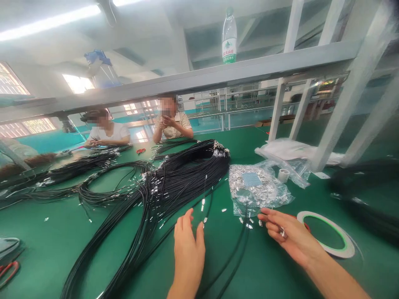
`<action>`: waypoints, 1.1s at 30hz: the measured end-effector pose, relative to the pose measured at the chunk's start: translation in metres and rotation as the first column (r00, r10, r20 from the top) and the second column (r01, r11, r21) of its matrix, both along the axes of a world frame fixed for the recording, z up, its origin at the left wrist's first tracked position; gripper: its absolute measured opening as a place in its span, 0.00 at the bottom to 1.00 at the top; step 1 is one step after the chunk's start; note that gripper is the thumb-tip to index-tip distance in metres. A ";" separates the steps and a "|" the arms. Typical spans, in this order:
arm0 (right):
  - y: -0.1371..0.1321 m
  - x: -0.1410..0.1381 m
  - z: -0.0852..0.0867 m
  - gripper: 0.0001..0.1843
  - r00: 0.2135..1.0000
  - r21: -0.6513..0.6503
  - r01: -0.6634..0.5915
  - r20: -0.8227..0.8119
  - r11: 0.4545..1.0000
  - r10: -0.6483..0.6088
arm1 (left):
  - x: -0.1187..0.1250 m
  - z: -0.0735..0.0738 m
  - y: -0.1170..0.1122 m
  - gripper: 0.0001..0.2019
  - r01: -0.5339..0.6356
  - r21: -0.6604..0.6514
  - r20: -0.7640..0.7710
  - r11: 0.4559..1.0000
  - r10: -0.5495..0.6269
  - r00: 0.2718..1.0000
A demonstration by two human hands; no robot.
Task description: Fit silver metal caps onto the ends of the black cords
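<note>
My left hand (188, 243) is over the green table with its thumb and fingers apart, and nothing shows between them. Just beyond its fingertips lies a thin black cable with small silver metal pieces (203, 203) by it. My right hand (288, 234) is partly curled, its fingertips close together near the front of a clear plastic bag (262, 187) full of small silver pieces. A shiny bit shows among the curled fingers; whether it is held or worn I cannot tell. Two black cables (238, 245) run between my hands, their tips near loose silver pieces (249, 226).
A large bundle of black cables (183, 178) covers the middle and left. A tape roll (346, 249) lies right of my right hand, with something red partly hidden behind that hand. Red-handled scissors (9, 270) lie far left. A metal rail (187, 81) crosses above. Two people sit opposite.
</note>
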State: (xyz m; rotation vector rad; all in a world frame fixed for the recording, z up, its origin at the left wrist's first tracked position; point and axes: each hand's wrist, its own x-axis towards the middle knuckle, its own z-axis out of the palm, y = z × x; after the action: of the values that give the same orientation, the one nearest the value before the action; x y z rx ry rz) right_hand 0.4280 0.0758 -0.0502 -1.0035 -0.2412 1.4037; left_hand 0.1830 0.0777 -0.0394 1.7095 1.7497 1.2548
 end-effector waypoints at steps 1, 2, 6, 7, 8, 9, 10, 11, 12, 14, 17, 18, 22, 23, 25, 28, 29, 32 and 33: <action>0.000 -0.002 0.000 0.09 1.000 0.001 -0.006 0.016 1.000 0.006 | 0.001 0.000 -0.001 0.16 0.012 0.046 -0.084 0.999 -0.008 0.996; -0.001 -0.003 -0.001 0.09 1.000 0.001 -0.013 0.028 1.000 0.013 | 0.002 0.000 -0.002 0.13 0.066 0.061 -0.159 0.996 -0.056 0.986; 0.000 -0.002 -0.002 0.08 0.999 0.005 -0.025 -0.030 1.000 0.025 | 0.017 -0.009 -0.012 0.05 0.401 -0.144 -0.312 0.904 -0.427 0.849; 0.000 -0.002 -0.002 0.08 0.999 0.008 -0.025 -0.045 1.000 0.025 | 0.021 -0.012 -0.014 0.03 0.435 -0.204 -0.314 0.877 -0.479 0.819; 0.001 -0.001 -0.002 0.09 0.998 0.013 -0.029 -0.051 1.000 0.029 | 0.024 -0.015 -0.016 0.02 0.445 -0.248 -0.312 0.860 -0.506 0.804; 0.001 0.000 -0.002 0.10 0.998 0.016 -0.031 -0.046 0.999 0.032 | 0.026 -0.019 -0.018 0.02 0.437 -0.275 -0.310 0.856 -0.509 0.803; 0.001 0.001 -0.001 0.11 0.999 0.017 -0.034 -0.032 0.999 0.034 | 0.027 -0.021 -0.018 0.03 0.419 -0.283 -0.309 0.863 -0.495 0.812; 0.001 0.002 -0.001 0.11 0.999 0.016 -0.030 -0.016 0.999 0.031 | 0.027 -0.023 -0.018 0.04 0.401 -0.274 -0.309 0.874 -0.475 0.824; 0.001 0.003 0.000 0.11 1.000 0.015 -0.022 0.000 1.000 0.022 | 0.027 -0.023 -0.018 0.05 0.386 -0.257 -0.302 0.886 -0.453 0.839; 0.001 0.004 0.001 0.10 1.000 0.021 0.003 0.029 1.000 -0.003 | 0.025 -0.021 -0.017 0.06 0.366 -0.244 -0.229 0.898 -0.420 0.878; 0.002 0.007 0.001 0.07 0.998 0.059 0.032 0.052 0.998 -0.036 | 0.021 -0.013 -0.015 0.07 0.426 -0.324 0.135 0.845 -0.405 0.904; 0.002 0.009 0.001 0.07 0.998 0.073 0.039 0.054 0.997 -0.043 | 0.020 -0.009 -0.014 0.10 0.469 -0.345 0.268 0.813 -0.394 0.879; 0.006 0.016 0.002 0.07 0.994 0.114 0.093 0.051 0.989 -0.099 | 0.022 -0.002 -0.015 0.24 0.571 -0.332 0.451 0.751 -0.406 0.795; 0.006 0.018 0.003 0.08 0.992 0.126 0.111 0.053 0.986 -0.119 | 0.023 -0.002 -0.016 0.25 0.585 -0.331 0.441 0.741 -0.427 0.790; 0.007 0.023 0.005 0.10 0.986 0.156 0.143 0.059 0.977 -0.154 | 0.026 -0.003 -0.017 0.26 0.617 -0.341 0.413 0.709 -0.476 0.776; 0.007 0.028 0.009 0.13 0.980 0.197 0.166 0.077 0.966 -0.184 | 0.028 -0.005 -0.017 0.28 0.651 -0.362 0.370 0.667 -0.538 0.757; 0.007 0.028 0.009 0.14 0.979 0.205 0.165 0.085 0.965 -0.186 | 0.028 -0.006 -0.016 0.29 0.658 -0.368 0.362 0.657 -0.551 0.752; 0.008 0.029 0.010 0.16 0.978 0.217 0.152 0.110 0.964 -0.179 | 0.026 -0.005 -0.015 0.31 0.678 -0.384 0.355 0.627 -0.577 0.736; 0.008 0.029 0.010 0.16 0.977 0.220 0.148 0.119 0.964 -0.178 | 0.026 -0.004 -0.014 0.31 0.682 -0.389 0.357 0.620 -0.581 0.732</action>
State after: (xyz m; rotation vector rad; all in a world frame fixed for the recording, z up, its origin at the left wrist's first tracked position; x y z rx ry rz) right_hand 0.4569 0.0836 -0.0397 -0.9238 -0.3918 1.1350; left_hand 0.2087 0.0637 -0.0437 1.5904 1.0384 0.5487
